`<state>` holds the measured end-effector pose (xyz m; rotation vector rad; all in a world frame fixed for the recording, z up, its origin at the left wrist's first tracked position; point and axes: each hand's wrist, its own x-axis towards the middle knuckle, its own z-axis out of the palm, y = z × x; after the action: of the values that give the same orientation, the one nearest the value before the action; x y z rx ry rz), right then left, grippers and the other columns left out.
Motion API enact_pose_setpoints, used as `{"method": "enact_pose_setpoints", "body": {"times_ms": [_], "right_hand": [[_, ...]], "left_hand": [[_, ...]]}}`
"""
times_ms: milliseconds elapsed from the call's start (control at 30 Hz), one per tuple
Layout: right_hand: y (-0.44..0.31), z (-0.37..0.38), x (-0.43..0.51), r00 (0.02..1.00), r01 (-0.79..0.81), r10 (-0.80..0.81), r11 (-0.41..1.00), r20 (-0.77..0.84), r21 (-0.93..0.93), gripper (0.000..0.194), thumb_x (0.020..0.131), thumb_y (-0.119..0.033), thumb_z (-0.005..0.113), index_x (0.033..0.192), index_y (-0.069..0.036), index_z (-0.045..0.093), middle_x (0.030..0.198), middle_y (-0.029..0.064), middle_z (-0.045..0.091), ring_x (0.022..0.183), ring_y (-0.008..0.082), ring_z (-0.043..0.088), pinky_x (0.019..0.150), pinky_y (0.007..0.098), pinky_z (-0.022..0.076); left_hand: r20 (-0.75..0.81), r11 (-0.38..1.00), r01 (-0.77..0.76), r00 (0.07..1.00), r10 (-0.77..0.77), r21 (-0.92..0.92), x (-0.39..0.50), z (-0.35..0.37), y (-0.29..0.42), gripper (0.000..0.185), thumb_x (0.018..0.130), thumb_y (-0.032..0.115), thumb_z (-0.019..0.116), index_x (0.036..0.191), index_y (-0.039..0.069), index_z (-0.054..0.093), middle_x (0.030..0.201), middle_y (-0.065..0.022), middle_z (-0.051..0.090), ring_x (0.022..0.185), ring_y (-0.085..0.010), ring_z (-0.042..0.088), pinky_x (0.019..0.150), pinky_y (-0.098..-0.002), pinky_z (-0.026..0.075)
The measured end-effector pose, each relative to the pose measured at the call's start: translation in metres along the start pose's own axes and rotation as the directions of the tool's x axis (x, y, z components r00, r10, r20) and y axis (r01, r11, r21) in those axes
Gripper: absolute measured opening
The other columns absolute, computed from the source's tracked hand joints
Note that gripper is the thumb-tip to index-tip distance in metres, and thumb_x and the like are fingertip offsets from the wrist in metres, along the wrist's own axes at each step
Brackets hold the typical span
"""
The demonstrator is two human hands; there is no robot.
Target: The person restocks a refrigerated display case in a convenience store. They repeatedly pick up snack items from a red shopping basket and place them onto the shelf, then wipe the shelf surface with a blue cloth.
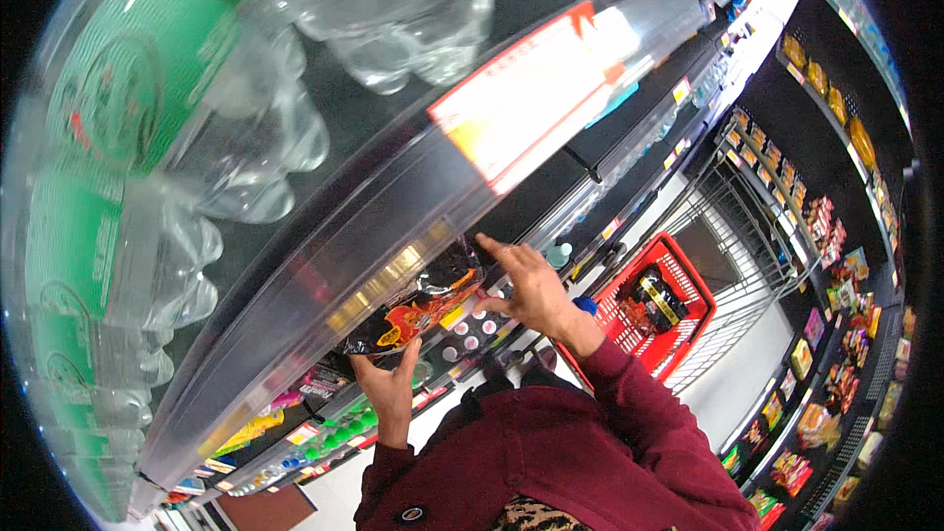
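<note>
A glossy black packet (417, 313) with red and orange print lies at the shelf just in front of me, partly behind the clear shelf strip. My left hand (387, 387) holds its left end between thumb and fingers. At the other end, my right hand (535, 291) has its thumb and fingers spread around the packet's edge. Beside my right forearm is a red plastic shopping basket (689, 265) containing a black packet (653, 299) with a yellow band.
Large clear bottles (243, 118) with green labels fill the upper shelf close to me. A printed price sign (531, 99) hangs on its edge. A wire shopping cart (759, 214) stands beyond the basket. Snack packets (848, 354) line the opposite shelves. Green-capped bottles (343, 431) stand low down.
</note>
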<state>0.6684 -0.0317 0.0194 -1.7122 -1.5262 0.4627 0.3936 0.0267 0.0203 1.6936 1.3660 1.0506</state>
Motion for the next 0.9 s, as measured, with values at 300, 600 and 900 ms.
{"method": "enact_pose_setpoints", "body": {"times_ms": [300, 600, 900], "right_hand": [[0.004, 0.030, 0.011, 0.996, 0.059, -0.063, 0.997, -0.067, -0.059, 0.079, 0.080, -0.030, 0.084, 0.149, -0.005, 0.055, 0.136, 0.0169, 0.066, 0.116, 0.0361, 0.062, 0.102, 0.0456, 0.0479], [0.010, 0.037, 0.017, 0.994, 0.084, -0.087, 0.996, -0.063, -0.038, 0.078, 0.081, -0.034, 0.084, 0.149, -0.007, 0.057, 0.137, 0.0169, 0.066, 0.119, 0.0353, 0.062, 0.101, 0.0447, 0.0480], [0.009, 0.027, 0.005, 0.985, 0.083, -0.086, 0.996, -0.148, -0.024, 0.079, 0.082, -0.029, 0.082, 0.153, -0.010, 0.052, 0.135, 0.0145, 0.066, 0.115, 0.0357, 0.062, 0.100, 0.0464, 0.0485]], "left_hand": [[-0.049, 0.998, -0.012, 0.999, 0.015, 0.062, 0.000, 0.003, -0.022, 0.066, 0.081, 0.011, 0.094, 0.132, -0.007, 0.056, 0.130, -0.0187, 0.066, 0.114, -0.0236, 0.064, 0.103, -0.0403, 0.051], [0.015, 0.995, 0.043, 0.999, -0.045, 0.090, 0.000, 0.002, -0.023, 0.061, 0.089, 0.012, 0.088, 0.135, -0.007, 0.052, 0.132, -0.0180, 0.064, 0.116, -0.0241, 0.064, 0.103, -0.0396, 0.050], [0.010, 0.985, 0.020, 1.000, -0.022, 0.169, -0.006, -0.001, -0.011, 0.065, 0.093, 0.017, 0.084, 0.141, -0.007, 0.049, 0.137, -0.0191, 0.060, 0.121, -0.0249, 0.059, 0.106, -0.0403, 0.047]]}}
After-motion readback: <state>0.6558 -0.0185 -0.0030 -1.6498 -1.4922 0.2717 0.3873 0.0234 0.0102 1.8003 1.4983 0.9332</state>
